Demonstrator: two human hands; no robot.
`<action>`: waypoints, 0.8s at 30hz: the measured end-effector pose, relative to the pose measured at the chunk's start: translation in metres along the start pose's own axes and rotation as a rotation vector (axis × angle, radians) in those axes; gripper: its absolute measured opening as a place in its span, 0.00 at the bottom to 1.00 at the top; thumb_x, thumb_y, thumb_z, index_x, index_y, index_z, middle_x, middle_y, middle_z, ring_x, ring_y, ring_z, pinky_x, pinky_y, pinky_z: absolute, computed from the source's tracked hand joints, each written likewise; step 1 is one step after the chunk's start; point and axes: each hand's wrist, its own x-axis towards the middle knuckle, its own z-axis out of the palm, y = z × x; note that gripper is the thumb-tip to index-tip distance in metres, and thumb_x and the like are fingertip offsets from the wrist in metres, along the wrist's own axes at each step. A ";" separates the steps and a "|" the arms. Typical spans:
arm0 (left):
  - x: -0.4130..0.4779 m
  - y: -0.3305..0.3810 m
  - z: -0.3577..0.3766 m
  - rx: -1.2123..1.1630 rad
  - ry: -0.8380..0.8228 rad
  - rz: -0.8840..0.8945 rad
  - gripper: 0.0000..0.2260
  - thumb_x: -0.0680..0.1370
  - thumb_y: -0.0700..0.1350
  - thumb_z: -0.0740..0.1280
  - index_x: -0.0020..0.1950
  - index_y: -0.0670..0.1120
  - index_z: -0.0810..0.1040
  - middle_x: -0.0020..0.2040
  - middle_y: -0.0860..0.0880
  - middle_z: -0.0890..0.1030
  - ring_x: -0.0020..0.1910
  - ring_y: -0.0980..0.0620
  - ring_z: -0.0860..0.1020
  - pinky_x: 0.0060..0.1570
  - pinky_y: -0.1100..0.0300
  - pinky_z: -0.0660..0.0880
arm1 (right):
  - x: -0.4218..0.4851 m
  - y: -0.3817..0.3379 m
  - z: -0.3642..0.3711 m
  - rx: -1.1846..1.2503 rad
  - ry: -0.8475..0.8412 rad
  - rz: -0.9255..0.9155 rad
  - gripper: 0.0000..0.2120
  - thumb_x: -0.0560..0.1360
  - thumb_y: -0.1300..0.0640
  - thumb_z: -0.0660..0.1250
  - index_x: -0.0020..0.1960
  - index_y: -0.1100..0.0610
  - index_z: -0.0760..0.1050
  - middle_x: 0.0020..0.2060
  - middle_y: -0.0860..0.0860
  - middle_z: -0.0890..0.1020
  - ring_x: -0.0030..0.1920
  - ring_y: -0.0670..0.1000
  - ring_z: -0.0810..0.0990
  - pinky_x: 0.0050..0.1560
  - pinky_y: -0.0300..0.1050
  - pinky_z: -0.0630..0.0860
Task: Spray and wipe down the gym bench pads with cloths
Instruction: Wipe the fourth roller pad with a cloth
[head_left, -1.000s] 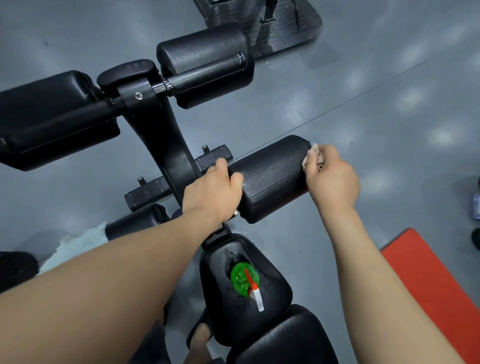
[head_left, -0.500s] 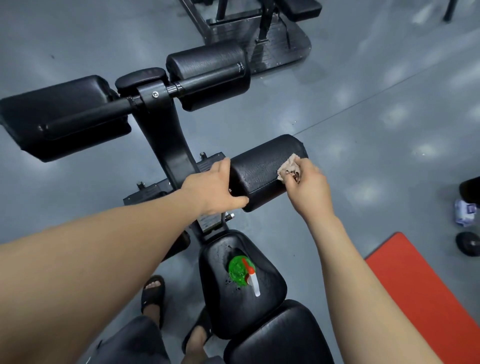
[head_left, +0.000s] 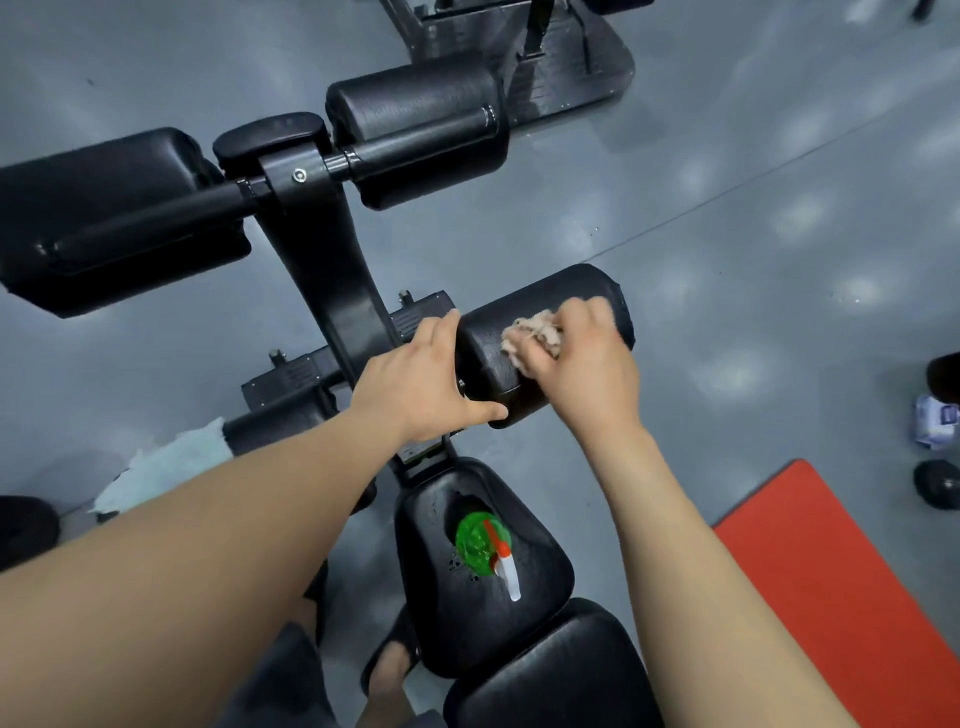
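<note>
Pressing a crumpled pinkish-beige cloth onto the roller pad, my right hand has its fingers curled round the wad, on top of the pad near its middle. My left hand grips the pad's inner end, thumb underneath and fingers over the top, just beside the frame. The pad is a black cylinder with a fine grain and a dull sheen, sticking out to the right of the frame, above the grey floor. A green spray bottle stands upright on the seat, near its middle, with dark wet specks around its base. A pale towel shows beside the left roller, partly hidden behind my forearm. A red mat lies on the floor to the right.
</note>
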 end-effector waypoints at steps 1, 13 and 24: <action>0.000 0.000 0.000 0.000 0.003 0.003 0.57 0.63 0.78 0.68 0.82 0.53 0.48 0.78 0.54 0.61 0.67 0.48 0.76 0.57 0.48 0.75 | 0.007 0.006 -0.001 -0.002 0.024 0.067 0.22 0.75 0.36 0.70 0.50 0.55 0.71 0.52 0.52 0.73 0.46 0.59 0.79 0.38 0.48 0.70; -0.001 0.002 -0.003 -0.004 0.003 0.027 0.55 0.65 0.77 0.68 0.81 0.52 0.49 0.80 0.53 0.60 0.67 0.48 0.76 0.57 0.50 0.75 | -0.013 0.005 0.013 -0.058 0.098 -0.174 0.20 0.76 0.38 0.69 0.42 0.55 0.71 0.40 0.50 0.71 0.39 0.54 0.72 0.33 0.42 0.61; -0.003 0.000 -0.003 -0.039 0.018 0.032 0.51 0.65 0.76 0.69 0.79 0.54 0.53 0.78 0.55 0.62 0.65 0.48 0.77 0.58 0.49 0.75 | -0.001 0.031 0.004 -0.026 0.209 0.108 0.18 0.78 0.44 0.67 0.39 0.57 0.77 0.41 0.52 0.70 0.46 0.60 0.74 0.37 0.46 0.69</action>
